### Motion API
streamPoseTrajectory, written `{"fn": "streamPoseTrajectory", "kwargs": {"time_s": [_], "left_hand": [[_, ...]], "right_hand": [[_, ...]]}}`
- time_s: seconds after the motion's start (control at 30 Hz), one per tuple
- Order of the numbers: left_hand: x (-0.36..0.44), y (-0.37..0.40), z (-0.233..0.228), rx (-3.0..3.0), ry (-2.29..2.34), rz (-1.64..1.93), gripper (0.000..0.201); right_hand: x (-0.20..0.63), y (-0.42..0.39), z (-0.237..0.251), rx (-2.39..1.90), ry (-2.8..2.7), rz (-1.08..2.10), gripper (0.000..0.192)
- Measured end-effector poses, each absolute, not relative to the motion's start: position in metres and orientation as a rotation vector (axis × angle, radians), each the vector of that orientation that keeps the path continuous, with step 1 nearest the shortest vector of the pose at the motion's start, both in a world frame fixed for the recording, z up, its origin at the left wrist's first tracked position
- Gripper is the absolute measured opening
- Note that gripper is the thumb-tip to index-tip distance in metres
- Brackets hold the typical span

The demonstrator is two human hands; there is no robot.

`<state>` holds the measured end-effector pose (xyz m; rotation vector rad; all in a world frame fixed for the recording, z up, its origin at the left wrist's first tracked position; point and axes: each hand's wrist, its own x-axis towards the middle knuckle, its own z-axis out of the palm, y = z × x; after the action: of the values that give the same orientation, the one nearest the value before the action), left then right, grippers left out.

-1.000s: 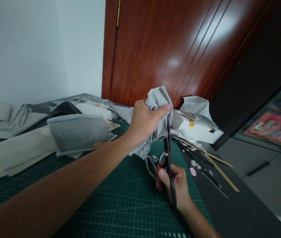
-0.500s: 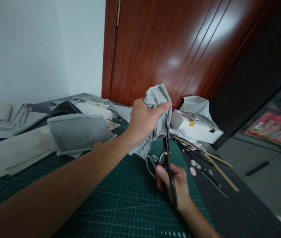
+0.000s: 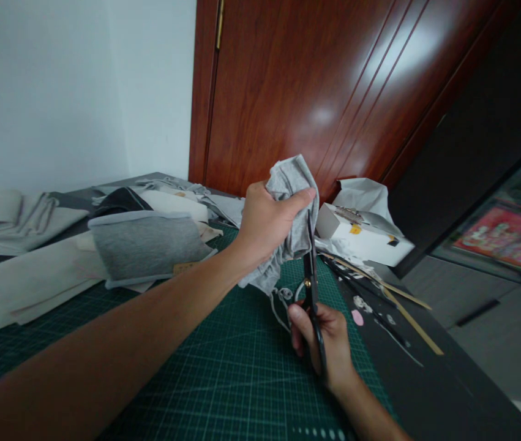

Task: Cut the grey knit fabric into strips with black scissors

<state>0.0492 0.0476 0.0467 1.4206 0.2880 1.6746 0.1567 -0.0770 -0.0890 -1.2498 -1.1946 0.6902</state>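
My left hand (image 3: 267,223) is raised above the green cutting mat (image 3: 223,367) and grips a bunched piece of light grey fabric (image 3: 290,184). Its loose end hangs down toward the mat, with thin trimmed strips (image 3: 281,300) curling below. My right hand (image 3: 322,343) holds black scissors (image 3: 310,282) by the handles. The blades point up and lie against the right edge of the fabric, just under my left thumb.
A folded grey cloth (image 3: 145,245) and pale fabric pieces (image 3: 26,282) lie on the left of the mat. A white box (image 3: 363,236) with crumpled paper stands at the back right. Wooden strips (image 3: 407,312) and scraps lie on the dark table edge. A brown door (image 3: 315,92) is behind.
My left hand lifted the grey fabric slightly. The scissors and my right hand rose a little with it, staying at the fabric's edge.
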Motion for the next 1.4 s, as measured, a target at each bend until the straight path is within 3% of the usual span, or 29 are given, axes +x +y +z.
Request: {"fn": "streamPoseTrajectory", "kwargs": {"time_s": [0.9, 1.13, 1.4], "left_hand": [[0.049, 0.045, 0.047, 1.364, 0.293, 1.652, 0.029], [0.043, 0.047, 0.053, 1.254, 0.23, 1.479, 0.017], [0.033, 0.044, 0.061, 1.298, 0.167, 1.333, 0.018]], "right_hand": [[0.155, -0.079, -0.088, -1.275, -1.167, 0.679, 0.041], [0.156, -0.078, -0.086, -1.278, -1.194, 0.657, 0.046], [0.158, -0.077, -0.086, -1.283, -1.197, 0.625, 0.049]]}}
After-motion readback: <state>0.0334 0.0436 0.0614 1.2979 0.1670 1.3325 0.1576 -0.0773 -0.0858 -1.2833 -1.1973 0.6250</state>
